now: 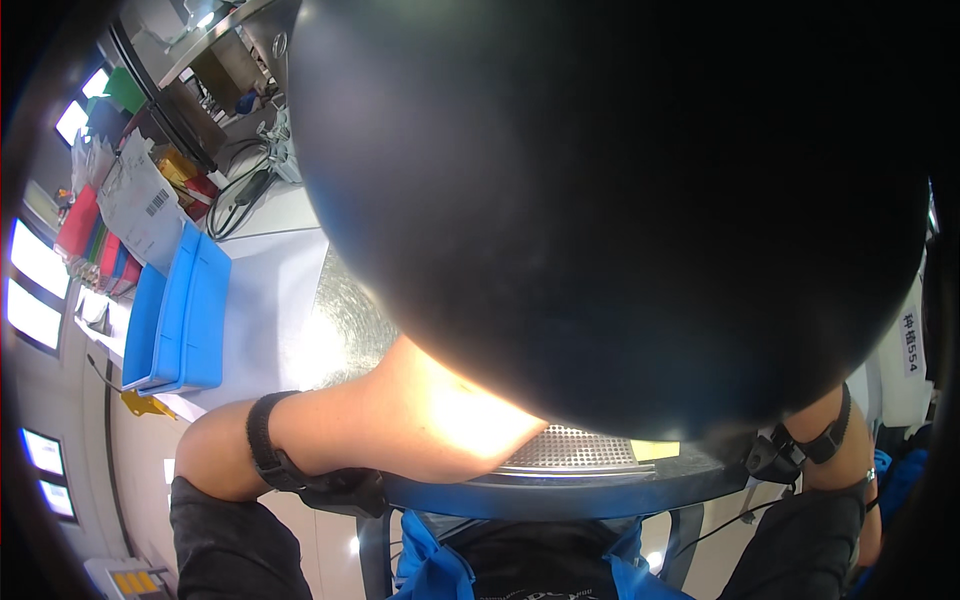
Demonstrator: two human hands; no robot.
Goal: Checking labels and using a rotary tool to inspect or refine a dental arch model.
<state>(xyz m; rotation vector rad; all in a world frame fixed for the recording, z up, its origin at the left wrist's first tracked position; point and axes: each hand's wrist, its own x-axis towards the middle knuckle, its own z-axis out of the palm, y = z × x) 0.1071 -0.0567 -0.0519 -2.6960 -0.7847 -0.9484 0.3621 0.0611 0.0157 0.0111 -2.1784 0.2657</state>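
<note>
A large, smooth black rounded object (600,220) fills most of the head view and covers the middle of the workplace. My left forearm (370,425), with a black strap (265,440) near the elbow, reaches inward and disappears behind it. On the other side my right arm (850,455) also runs up behind the black shape. Both hands are hidden, so what they hold or touch does not show. Below the black object, a perforated metal plate (570,452) lies by the bench's front edge, with a yellow slip (655,450) beside it. A shiny metal surface (350,315) shows beyond my left forearm.
Blue plastic bins (195,310) stand at the left of the white tabletop (265,290). Behind them are papers and colourful folders (100,240). Black cables (245,195) lie at the far left. A white labelled container (903,350) stands at the right.
</note>
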